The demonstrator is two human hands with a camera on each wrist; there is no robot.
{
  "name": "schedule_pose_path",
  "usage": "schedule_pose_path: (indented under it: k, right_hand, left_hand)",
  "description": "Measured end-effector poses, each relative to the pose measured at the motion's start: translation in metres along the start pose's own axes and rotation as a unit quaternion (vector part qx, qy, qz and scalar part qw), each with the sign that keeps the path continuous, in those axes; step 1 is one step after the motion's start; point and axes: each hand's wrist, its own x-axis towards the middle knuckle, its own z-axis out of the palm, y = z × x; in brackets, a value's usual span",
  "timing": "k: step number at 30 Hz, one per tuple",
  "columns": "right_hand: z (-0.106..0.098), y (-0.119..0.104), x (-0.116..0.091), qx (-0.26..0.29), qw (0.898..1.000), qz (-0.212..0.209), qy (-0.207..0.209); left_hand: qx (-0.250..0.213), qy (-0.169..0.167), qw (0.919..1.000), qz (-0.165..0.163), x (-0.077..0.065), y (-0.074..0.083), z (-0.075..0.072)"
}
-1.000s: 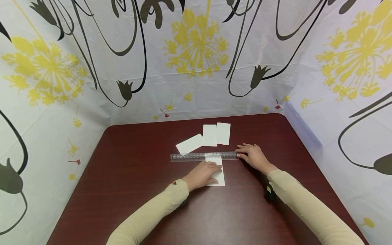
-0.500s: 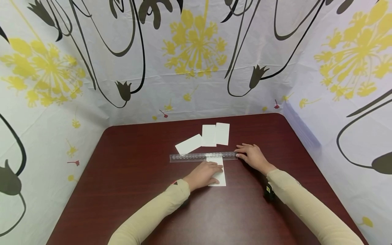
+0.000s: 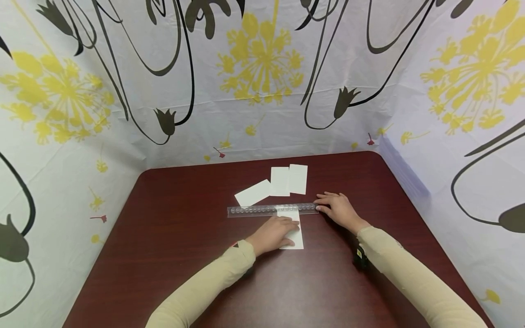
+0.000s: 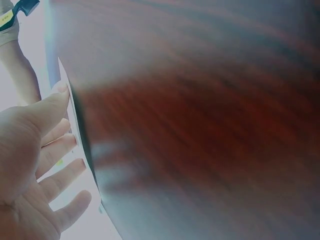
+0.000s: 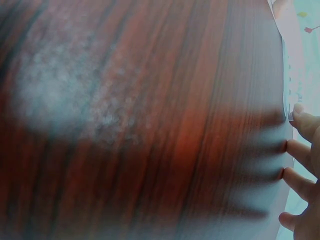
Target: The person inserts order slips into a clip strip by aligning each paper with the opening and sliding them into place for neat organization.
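Note:
A white card (image 3: pixel 294 234) lies upright on the table, its far end under a clear plastic ruler (image 3: pixel 254 211). My left hand (image 3: pixel 272 233) rests on the card with extended fingers, just in front of the ruler. From the left wrist view, the fingers of the left hand (image 4: pixel 30 155) are spread against the card's pale edge. At the ruler's right end, my right hand (image 3: pixel 338 210) touches it with the thumb, fingers apart. In the right wrist view, the fingertips of the right hand (image 5: pixel 305 165) reach down to the tabletop.
Behind the ruler lie more white cards: a slanted card (image 3: pixel 253 193) on the left, then a middle card (image 3: pixel 280 181) and a right card (image 3: pixel 298 179) side by side. The dark red table (image 3: pixel 184 228) meets a patterned cloth wall (image 3: pixel 197 146) at its back.
My left hand and the card under it have slid slightly to the right. The ruler, the right hand and the other cards hold their places.

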Motion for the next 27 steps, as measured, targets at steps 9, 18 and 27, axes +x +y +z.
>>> schedule_pose_path:
  k: [9, 18, 27]
  right_hand:
    - [0.0, -0.0001, -0.0005, -0.002, 1.0, -0.001, 0.0]
    - [0.0004, 0.0008, -0.0002, -0.006, 1.0, -0.001, 0.0]
    - [0.0012, 0.0011, -0.0002, -0.009, 1.0, -0.008, 0.006]
  left_hand:
    - [-0.001, 0.0, 1.0, 0.0, 0.003, 0.0018, 0.0017]
    - [0.004, 0.002, 1.0, 0.002, 0.0062, 0.0038, 0.0006]
    - [-0.001, 0.004, 1.0, 0.003, 0.0063, 0.0045, -0.001]
